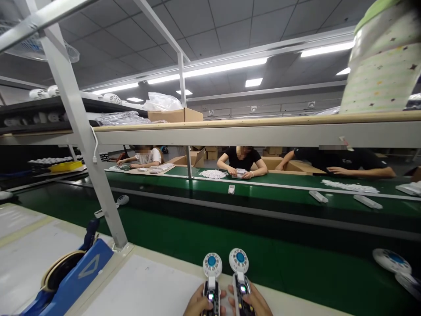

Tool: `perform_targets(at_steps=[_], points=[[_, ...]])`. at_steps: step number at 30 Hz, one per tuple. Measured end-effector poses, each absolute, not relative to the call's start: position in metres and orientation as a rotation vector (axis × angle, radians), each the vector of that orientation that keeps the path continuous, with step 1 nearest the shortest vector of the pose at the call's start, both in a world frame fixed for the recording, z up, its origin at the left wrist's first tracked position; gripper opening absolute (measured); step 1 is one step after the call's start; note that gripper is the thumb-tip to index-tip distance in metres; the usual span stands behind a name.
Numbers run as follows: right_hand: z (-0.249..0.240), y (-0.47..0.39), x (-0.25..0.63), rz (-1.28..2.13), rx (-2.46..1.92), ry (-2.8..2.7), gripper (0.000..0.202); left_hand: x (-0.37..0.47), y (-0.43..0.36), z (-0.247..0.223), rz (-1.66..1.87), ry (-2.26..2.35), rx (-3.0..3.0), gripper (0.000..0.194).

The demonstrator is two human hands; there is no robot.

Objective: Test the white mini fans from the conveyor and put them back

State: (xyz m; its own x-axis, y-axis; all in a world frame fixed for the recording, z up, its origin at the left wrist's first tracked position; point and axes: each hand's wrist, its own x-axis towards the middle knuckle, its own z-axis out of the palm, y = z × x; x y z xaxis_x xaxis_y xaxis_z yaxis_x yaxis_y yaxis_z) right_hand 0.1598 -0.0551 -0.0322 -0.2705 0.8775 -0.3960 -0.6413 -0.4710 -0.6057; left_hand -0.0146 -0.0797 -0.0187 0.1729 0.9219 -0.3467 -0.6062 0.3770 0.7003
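Near the bottom centre, my left hand (197,302) is closed round a small handheld fan (212,265) with a white round head and a blue centre. Beside it, my right hand (256,301) grips a second fan (239,260) of the same kind. Both fans stand heads up, a little apart, their handles showing dark inner parts and a small glowing light. My thumbs lie on the handles. Both fans are over the near edge of the white worktop (148,285).
A green conveyor belt (171,224) runs beyond the worktop, with another fan (391,261) at the right. A blue tape dispenser (79,276) stands left, beside a metal post (82,118). A shelf (250,131) crosses above. Several people work across the belt near white parts (213,174).
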Motion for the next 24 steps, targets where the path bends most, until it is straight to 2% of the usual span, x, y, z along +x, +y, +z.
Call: perform_targets(at_steps=[4, 14, 18, 24], points=[[-0.029, -0.057, 0.151, 1.852, -0.829, -0.481, 0.066, -0.015, -0.08, -0.016, 1.161, 0.839, 0.449, 0.042], [0.009, -0.084, 0.15, 1.799, -0.836, -0.719, 0.065, -0.002, -0.095, 0.009, 1.135, 0.849, 0.496, 0.043], [0.006, -0.087, 0.148, 1.78, -0.843, -0.748, 0.061, 0.0, -0.097, 0.011, 1.135, 0.867, 0.515, 0.039], [0.005, -0.088, 0.15, 1.785, -0.815, -0.799, 0.058, 0.001, -0.099, 0.019, 1.126, 0.911, 0.505, 0.043]])
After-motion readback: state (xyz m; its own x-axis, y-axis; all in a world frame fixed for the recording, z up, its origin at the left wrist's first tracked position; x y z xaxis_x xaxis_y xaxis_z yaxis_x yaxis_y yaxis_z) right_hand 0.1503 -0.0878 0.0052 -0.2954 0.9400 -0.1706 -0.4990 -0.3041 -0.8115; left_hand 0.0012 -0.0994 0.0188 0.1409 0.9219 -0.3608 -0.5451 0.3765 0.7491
